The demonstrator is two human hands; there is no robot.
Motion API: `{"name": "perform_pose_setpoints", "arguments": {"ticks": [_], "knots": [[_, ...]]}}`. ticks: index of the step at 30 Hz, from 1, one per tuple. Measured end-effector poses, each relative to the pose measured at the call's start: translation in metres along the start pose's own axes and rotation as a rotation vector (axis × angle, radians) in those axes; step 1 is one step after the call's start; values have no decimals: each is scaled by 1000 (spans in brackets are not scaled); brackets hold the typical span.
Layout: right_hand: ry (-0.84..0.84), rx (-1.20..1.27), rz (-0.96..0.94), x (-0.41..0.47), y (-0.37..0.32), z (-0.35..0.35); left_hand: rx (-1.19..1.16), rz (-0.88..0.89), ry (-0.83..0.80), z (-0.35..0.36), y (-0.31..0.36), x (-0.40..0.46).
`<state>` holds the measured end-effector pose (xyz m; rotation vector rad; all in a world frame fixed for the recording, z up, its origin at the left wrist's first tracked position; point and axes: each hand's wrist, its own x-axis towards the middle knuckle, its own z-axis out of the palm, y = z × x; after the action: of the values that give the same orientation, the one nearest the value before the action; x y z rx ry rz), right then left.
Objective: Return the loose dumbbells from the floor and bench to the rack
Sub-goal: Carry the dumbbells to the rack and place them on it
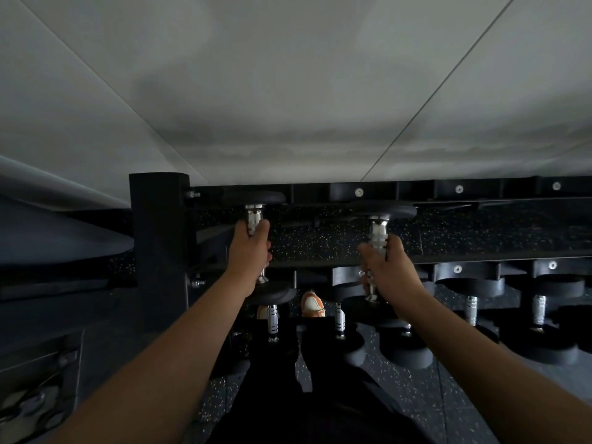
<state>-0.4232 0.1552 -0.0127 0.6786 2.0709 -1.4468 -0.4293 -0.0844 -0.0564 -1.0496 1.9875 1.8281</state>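
Observation:
I look down over a black dumbbell rack [448, 190]. My left hand [248, 251] is closed around the chrome handle of a black dumbbell [256, 197] at the rack's top tier, close to the left upright. My right hand [389, 269] grips the chrome handle of a second, larger black dumbbell [389, 209] a little to the right on the same tier. Both dumbbells lie front to back across the top tier's rails. Their near heads are partly hidden by my wrists.
The thick black upright post [160, 245] stands just left of my left hand. On the lower tier sit several dumbbells [471, 302] with chrome handles. My orange-and-white shoes [312, 304] show below on the speckled black floor [320, 241]. A white wall is behind.

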Motion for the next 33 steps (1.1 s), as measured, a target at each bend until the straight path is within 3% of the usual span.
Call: {"name": "perform_pose_setpoints", "arguments": {"ticks": [12, 25, 33], "knots": [[32, -51, -51, 33, 1, 2, 25, 41, 41, 9, -9, -2], [-3, -102, -35, 49, 8, 11, 328, 99, 70, 8, -13, -13], [18, -328, 0, 32, -3, 14, 489, 214, 40, 1, -13, -36]]}}
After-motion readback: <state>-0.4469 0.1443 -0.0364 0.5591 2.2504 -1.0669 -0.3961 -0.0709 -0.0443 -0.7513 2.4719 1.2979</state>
